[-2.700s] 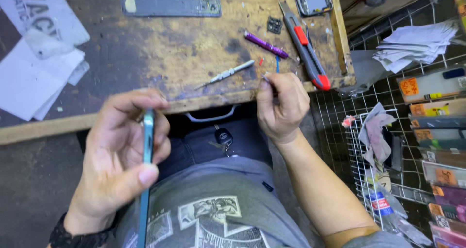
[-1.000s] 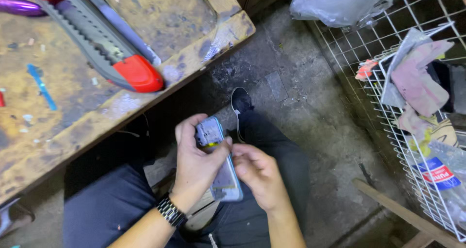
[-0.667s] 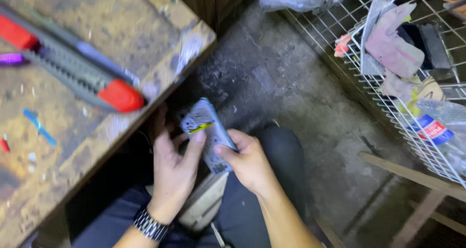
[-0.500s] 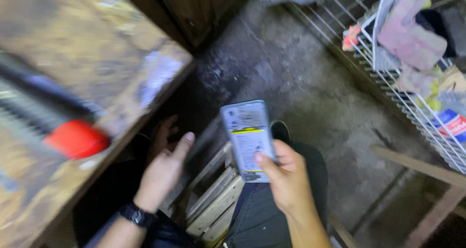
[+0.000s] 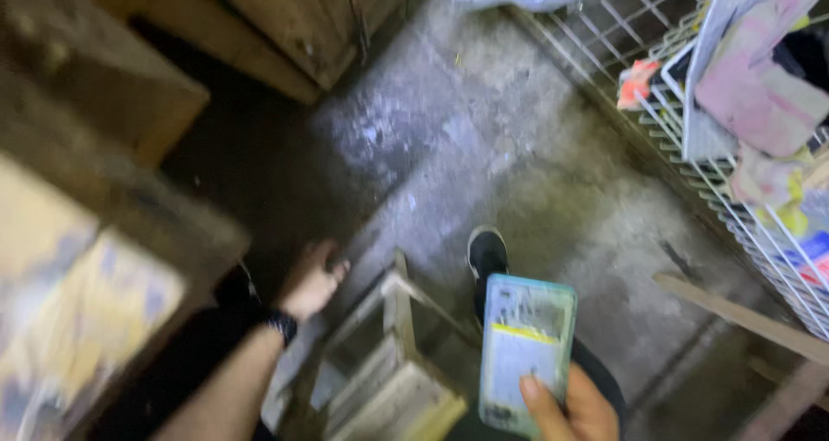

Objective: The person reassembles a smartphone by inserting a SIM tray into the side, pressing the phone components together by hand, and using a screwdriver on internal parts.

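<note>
Underfoot, bare grey concrete floor point(image 5: 518, 173) lies open between the worn wooden bench edge point(image 5: 112, 260) and white wire rack point(image 5: 734, 208). Below, the right hand point(image 5: 574, 406) grips an opened pale-teal phone point(image 5: 525, 350); the left hand point(image 5: 313, 279), fingers loosely spread, holds nothing beside a wooden crate point(image 5: 389, 363).

We see a phone point(image 5: 527, 350), back open, held upright low in frame by the right hand point(image 5: 570, 406), thumb on its lower part. Rect. shape w/ rounded corners, pale teal rim, grey-white inside, a thin yellow label strip point(image 5: 525, 333) across the upper half. At right, in the white wire rack point(image 5: 691, 139), we see flat packets point(image 5: 760, 87): pink, white, one orange, plus blue-red ones lower down; too blurred for more detail.
</note>
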